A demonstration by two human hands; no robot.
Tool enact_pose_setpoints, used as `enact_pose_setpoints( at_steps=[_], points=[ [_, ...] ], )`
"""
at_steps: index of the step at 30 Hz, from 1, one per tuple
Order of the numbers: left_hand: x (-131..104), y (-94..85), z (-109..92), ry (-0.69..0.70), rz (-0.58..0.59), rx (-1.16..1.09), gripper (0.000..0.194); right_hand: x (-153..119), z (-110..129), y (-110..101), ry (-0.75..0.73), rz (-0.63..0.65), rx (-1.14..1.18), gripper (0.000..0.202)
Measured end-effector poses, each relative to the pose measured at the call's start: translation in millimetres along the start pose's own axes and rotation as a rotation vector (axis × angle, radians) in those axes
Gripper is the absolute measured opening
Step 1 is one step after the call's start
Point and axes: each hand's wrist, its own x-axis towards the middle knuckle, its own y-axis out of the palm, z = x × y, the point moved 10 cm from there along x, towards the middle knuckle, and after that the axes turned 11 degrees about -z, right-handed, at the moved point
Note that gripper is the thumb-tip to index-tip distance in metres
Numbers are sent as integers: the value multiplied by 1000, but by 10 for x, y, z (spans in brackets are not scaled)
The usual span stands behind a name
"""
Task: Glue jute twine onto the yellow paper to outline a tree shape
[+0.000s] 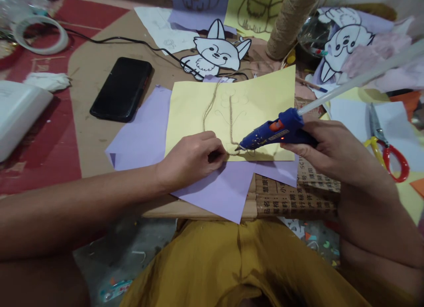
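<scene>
My right hand (338, 152) grips a blue hot glue gun (274, 128) with a long clear glue stick (357, 81) in its back. The nozzle points down at the lower part of a yellow sheet (188, 104), which bears a faint pencil drawing of a flower. Brown twine (231, 117) runs along the drawn stem and bends near the nozzle. At the sheet's lower edge, my left hand (198, 159) pinches the twine between thumb and fingers. From there a loose length loops up across the sheet. Purple paper (215, 187) lies underneath.
A black phone (122, 88) lies to the left. Behind the sheet are a fox cutout (217, 51) and a twine-wrapped roll (291, 24). Scissors (386, 148) with red and yellow handles rest at right. A tape roll (41, 35) and a black cord (132, 39) are at the back left.
</scene>
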Motion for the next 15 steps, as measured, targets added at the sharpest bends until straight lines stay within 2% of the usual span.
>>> enact_pose_setpoints(
  at_steps=[5, 8, 10, 13, 15],
  points=[
    [8, 14, 20, 1, 24, 31, 10, 27, -192, -36, 121, -11, 211, 17],
    [7, 21, 31, 2, 32, 38, 11, 20, -374, 36, 236, 45, 381, 12],
    [5, 20, 41, -6, 30, 46, 10, 16, -496, 82, 335, 34, 567, 13],
    [4, 10, 52, -15, 17, 59, 13, 50, -674, 38, 461, -151, 927, 35],
    [6, 4, 59, -22, 13, 48, 14, 62, -837, -52, 529, -337, 1088, 46]
  ],
)
